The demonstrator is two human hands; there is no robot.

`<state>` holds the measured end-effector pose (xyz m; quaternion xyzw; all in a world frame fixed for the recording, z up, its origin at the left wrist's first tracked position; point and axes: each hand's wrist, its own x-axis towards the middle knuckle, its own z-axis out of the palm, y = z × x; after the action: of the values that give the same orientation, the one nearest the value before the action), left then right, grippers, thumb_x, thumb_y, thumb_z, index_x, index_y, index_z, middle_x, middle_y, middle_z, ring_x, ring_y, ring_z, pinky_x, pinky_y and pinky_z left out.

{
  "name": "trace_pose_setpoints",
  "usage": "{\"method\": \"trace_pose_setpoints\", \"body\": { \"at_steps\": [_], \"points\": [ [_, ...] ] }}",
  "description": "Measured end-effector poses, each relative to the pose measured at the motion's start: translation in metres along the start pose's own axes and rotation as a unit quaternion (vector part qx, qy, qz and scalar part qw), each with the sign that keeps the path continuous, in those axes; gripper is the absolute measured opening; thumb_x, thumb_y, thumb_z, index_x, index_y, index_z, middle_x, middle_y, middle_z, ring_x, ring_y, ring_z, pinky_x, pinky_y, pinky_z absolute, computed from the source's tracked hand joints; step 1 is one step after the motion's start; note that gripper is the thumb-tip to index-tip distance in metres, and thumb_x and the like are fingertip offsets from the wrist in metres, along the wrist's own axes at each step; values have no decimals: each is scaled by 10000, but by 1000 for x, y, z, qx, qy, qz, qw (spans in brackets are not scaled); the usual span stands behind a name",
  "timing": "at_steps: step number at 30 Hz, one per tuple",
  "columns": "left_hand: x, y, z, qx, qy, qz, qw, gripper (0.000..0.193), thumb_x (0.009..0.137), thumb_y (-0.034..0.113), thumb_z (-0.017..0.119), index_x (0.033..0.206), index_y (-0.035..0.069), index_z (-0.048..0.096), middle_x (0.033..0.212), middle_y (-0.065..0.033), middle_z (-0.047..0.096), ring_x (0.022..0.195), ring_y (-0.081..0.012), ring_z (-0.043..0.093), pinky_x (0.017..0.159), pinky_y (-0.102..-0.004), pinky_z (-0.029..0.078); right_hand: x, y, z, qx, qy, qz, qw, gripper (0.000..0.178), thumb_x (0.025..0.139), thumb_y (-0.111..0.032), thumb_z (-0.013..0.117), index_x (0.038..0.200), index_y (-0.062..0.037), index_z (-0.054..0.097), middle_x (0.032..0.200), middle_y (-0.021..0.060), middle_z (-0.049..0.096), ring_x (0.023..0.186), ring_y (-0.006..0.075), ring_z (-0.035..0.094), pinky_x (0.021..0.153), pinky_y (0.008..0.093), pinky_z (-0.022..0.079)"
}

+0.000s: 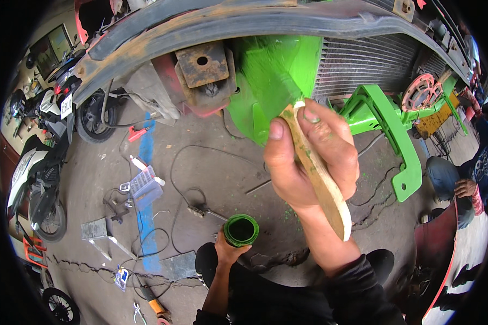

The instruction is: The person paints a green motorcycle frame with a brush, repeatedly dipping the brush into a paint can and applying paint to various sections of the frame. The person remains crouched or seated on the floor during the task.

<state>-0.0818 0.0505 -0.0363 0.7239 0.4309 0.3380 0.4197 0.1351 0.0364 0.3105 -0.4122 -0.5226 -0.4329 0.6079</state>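
Right hand: closed around a wooden-handled brush (331, 195), thumb and fingers pinching near the bristle end; the hand (322, 154) shows green smears.
Brush angle: handle slants back toward the wrist, head pointing at the green panel (246, 111); this grip probably gives close control. Blur hides whether the bristles touch.
Left hand: gripping the near side of a round tub (241, 216), well below the brush; the hand (230, 252) seems to keep it mouth-up so nothing spills, within easy reach.
Tub: open, green-rimmed, dark green inside; liquid depth cannot be told.
Around the panel: rusty bracket (202, 67) to its left, finned grille (363, 54) to its right, dark bar (228, 30) arching above.
Right of the brush: a green frame arm (404, 141), near a red round part (420, 92).
Floor, left: a clear compartment case (146, 187) by the blue stripe, contents too small to tell.
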Motion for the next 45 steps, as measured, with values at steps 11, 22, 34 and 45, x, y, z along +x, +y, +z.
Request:
{"method": "trace_pose_setpoints", "body": {
  "at_steps": [11, 22, 34, 45],
  "points": [
    [3, -1, 0, 43, -8, 12, 999, 877, 455, 211, 902, 1234, 34, 542, 1109, -135, 658, 1007, -289, 656, 883, -398, 524, 15, 6, 28, 42, 118, -25, 992, 303, 631, 89, 788, 891, -13, 670, 862, 163, 679, 642, 232, 648, 568, 296, 531],
    [4, -12, -2, 26, -36, -10, 999, 891, 434, 189, 934, 1225, 79, 538, 1109, -148, 627, 1028, -360, 614, 884, -457, 498, -8, -9, 14, -9, -4, 8, 1000, 271, 672, 67, 791, 897, 26, 647, 852, 191, 691, 645, 227, 687, 563, 278, 544],
    [11, -39, 7, 9, -78, -22, 997, 844, 427, 213, 942, 1163, 52, 560, 1064, -155, 629, 996, -359, 619, 855, -447, 494, 11, -12, 15, -2, 70, -15, 997, 374, 597, 116, 757, 941, 2, 667, 906, 167, 656, 673, 237, 632, 603, 297, 525],
    [5, -57, 13, -9, -54, 64, 996, 882, 423, 240, 938, 1193, 56, 551, 1069, -161, 623, 1000, -377, 616, 856, -465, 497, -9, -19, -6, -28, -19, -3, 999, 282, 680, 65, 793, 917, 15, 649, 910, 188, 687, 639, 220, 663, 559, 271, 528]
  ]
}}
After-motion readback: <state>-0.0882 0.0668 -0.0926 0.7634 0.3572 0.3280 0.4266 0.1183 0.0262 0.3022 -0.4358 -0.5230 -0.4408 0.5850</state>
